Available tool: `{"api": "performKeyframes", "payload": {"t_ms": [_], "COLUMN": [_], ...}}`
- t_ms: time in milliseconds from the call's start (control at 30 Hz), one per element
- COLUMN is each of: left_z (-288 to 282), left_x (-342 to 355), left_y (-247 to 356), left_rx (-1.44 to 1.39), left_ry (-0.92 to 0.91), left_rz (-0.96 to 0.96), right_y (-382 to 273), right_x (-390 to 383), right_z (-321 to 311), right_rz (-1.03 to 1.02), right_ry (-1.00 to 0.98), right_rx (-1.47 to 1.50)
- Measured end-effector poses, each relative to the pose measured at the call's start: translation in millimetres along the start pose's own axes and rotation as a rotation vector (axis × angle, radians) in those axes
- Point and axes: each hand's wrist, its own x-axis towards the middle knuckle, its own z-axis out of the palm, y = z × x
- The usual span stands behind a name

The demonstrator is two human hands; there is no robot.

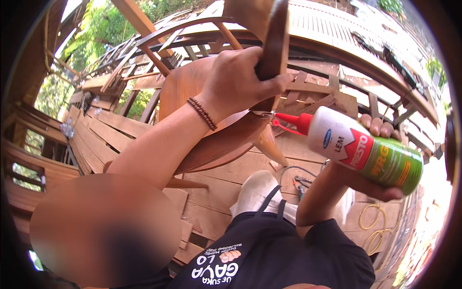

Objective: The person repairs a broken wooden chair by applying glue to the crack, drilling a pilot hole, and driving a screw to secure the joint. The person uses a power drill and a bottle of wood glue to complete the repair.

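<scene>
My left hand (pixel 240 79) is closed around a dark brown wooden post (pixel 275 45) of a wooden chair, above its curved seat (pixel 185 86). A beaded bracelet (pixel 202 113) circles that wrist. My right hand (pixel 358 179) grips a glue bottle (pixel 339 135), white, red and green, tilted with its red nozzle (pixel 298 123) pointing left. The nozzle's tip is at a joint (pixel 262 113) of the chair below my left hand, where a whitish patch shows. A small red cap (pixel 276 123) hangs from the nozzle by its strap. Whether glue is flowing is too small to tell.
The chair stands on a plank floor (pixel 221 192). Pliers (pixel 302 182) and a dark cable lie near my knee, and a yellow hose (pixel 374 216) coils at the right. Wood scraps (pixel 308 98) lie beyond the chair, before a dark railing (pixel 337 48).
</scene>
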Motion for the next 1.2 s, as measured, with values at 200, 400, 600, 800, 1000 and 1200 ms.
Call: {"api": "performKeyframes", "payload": {"t_ms": [200,400,600,800,1000,1200], "left_z": [5,1,3,0,-1,-7], "left_x": [1,-1,-1,-3,-6,-6], "left_y": [12,4,3,8,8,7], "left_rx": [-0.044,-0.017,-0.042,-0.147,-0.071,-0.176], "left_ry": [0.024,0.018,0.016,-0.021,-0.045,-0.052], "left_rz": [-0.03,-0.019,-0.035,-0.062,-0.071,-0.086], "right_y": [-33,-48,-55,-50,-43,-35], "right_x": [-25,-42,-46,-57,-61,-66], "right_z": [-45,-67,-88,-106,-116,-119], "right_rz": [0.064,0.07,0.147,0.2,0.257,0.282], "right_ry": [0.238,0.473,0.687,0.744,0.77,0.774], "right_rx": [0.134,0.195,0.199,0.206,0.199,0.218]}}
